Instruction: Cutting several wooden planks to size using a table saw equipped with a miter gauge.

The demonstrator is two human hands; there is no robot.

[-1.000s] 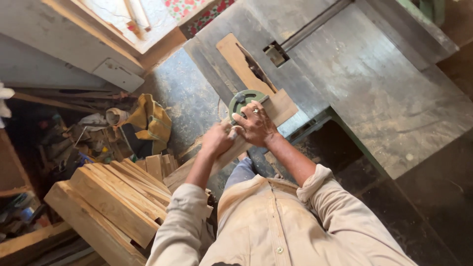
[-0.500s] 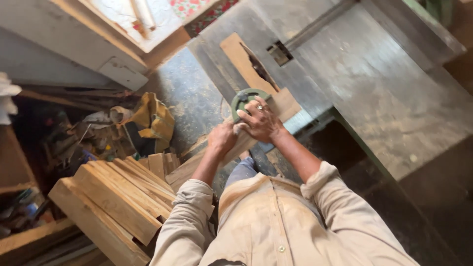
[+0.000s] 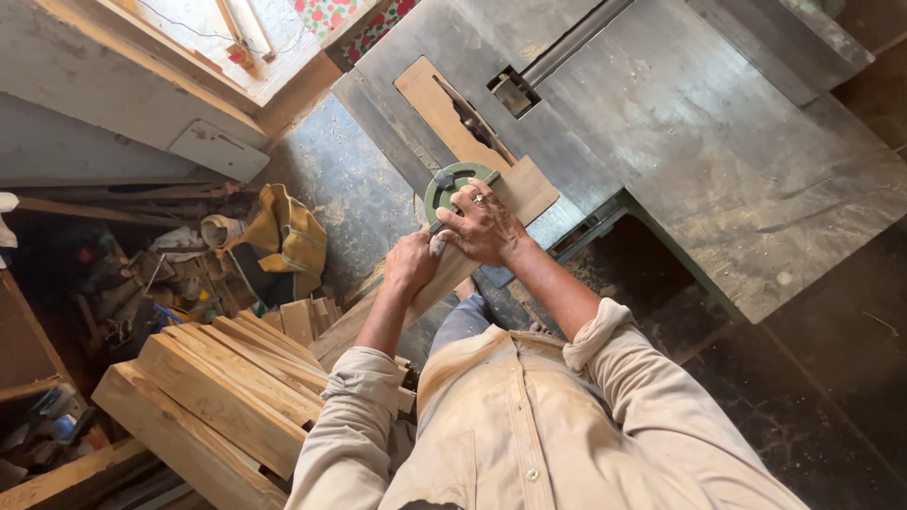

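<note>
My right hand (image 3: 487, 225) rests on top of a wooden plank (image 3: 425, 283), fingers spread, pressing it at the edge of a grey metal saw table (image 3: 718, 142). My left hand (image 3: 412, 262) grips the same plank just behind, on its left side. A green handwheel (image 3: 452, 181) sits right beyond my right fingers. The plank's front end (image 3: 527, 186) lies on the table near a wooden insert (image 3: 436, 106) with the saw slot. The plank runs back past my knee.
A stack of cut wooden planks (image 3: 227, 378) stands to my left on the floor. A yellow bag (image 3: 288, 236) and cluttered tools lie beyond it. A window frame (image 3: 236, 47) is at the top left. A dark opening lies under the table's edge.
Both hands keep hold of the plank and have slid slightly forward along it; the view has shifted a little.
</note>
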